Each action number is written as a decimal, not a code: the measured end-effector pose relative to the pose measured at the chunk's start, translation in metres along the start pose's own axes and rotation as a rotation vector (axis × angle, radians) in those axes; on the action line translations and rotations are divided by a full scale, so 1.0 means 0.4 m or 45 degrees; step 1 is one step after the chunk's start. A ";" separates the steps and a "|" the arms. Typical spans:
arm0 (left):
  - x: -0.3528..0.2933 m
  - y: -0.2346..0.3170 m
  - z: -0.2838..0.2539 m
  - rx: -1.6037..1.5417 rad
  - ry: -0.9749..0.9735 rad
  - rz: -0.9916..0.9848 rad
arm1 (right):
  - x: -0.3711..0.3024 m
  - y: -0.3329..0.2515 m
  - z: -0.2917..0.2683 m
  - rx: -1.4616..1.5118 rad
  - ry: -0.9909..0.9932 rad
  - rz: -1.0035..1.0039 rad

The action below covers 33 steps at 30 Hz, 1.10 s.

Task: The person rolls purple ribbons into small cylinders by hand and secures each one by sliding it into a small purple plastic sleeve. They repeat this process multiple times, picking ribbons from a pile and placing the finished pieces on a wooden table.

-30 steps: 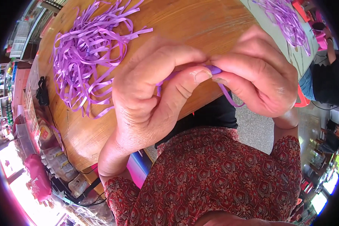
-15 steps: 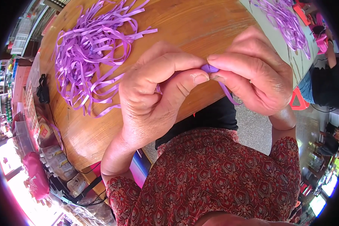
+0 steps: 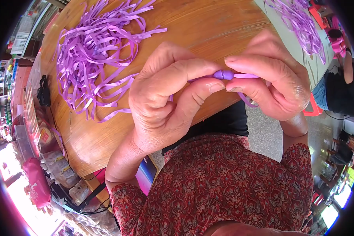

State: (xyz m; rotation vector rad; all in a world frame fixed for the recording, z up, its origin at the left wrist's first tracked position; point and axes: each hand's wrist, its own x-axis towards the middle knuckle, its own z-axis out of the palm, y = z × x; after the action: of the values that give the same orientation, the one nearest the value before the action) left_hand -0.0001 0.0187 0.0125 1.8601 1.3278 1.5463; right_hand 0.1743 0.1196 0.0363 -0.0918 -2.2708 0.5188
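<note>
A small purple barrel-shaped clasp (image 3: 224, 74) with a dark seam round its middle is above the table's near edge. My left hand (image 3: 165, 94) pinches its left end between thumb and forefinger, where a strip of purple ribbon runs back into the palm. From the clasp's right end another ribbon (image 3: 246, 75) passes between the thumb and forefinger of my right hand (image 3: 275, 76). Those two fingertips stand apart, clear of the clasp, while the other fingers curl. A ribbon loop (image 3: 248, 101) dangles below the right thumb.
Purple ribbons (image 3: 94, 55) lie in a tangled heap on the wooden table (image 3: 192, 23), left of my hands. More ribbons (image 3: 299, 27) rest on a pale table at far right, near another person (image 3: 342, 90). A black cable (image 3: 44, 92) hangs along the left edge.
My right thumb and forefinger have spread and come off the clasp, baring its seam and the ribbon at its right. Both hands have shifted slightly right.
</note>
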 end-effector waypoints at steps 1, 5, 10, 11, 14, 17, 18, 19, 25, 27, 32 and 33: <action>0.000 0.000 0.000 0.000 0.001 0.000 | 0.000 0.000 -0.001 0.000 0.000 -0.001; -0.003 0.003 0.005 0.048 0.002 0.056 | -0.007 0.006 -0.001 0.008 -0.019 -0.027; -0.002 0.002 0.007 0.087 0.009 0.104 | -0.012 0.007 0.003 0.068 -0.048 -0.034; -0.001 0.002 0.010 0.097 0.041 0.123 | -0.014 0.008 0.009 0.110 -0.037 -0.015; -0.002 0.002 0.012 0.086 0.065 0.139 | -0.015 0.004 0.016 0.149 -0.019 0.008; -0.008 -0.005 0.009 0.054 0.038 0.147 | -0.011 0.001 0.024 0.154 -0.001 -0.016; -0.009 -0.009 0.007 0.035 0.017 0.162 | -0.010 0.000 0.025 0.154 0.011 -0.041; -0.008 -0.012 0.007 0.036 0.018 0.160 | -0.009 -0.001 0.025 0.156 0.009 -0.041; -0.011 -0.019 0.009 -0.234 -0.060 0.110 | 0.000 -0.012 0.012 0.171 -0.041 -0.044; -0.013 -0.019 0.012 -0.270 -0.032 0.100 | 0.002 -0.018 0.012 0.119 -0.036 -0.033; -0.016 -0.026 0.020 -0.360 0.016 0.029 | -0.002 -0.002 0.023 0.114 0.002 -0.055; -0.016 -0.027 0.022 -0.394 0.031 0.003 | -0.002 0.000 0.022 0.109 0.001 -0.054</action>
State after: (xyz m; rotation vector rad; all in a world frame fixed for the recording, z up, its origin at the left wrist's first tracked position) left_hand 0.0036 0.0208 -0.0021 1.6557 1.0268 1.6719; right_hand 0.1684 0.1164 0.0302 -0.0017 -2.2413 0.5923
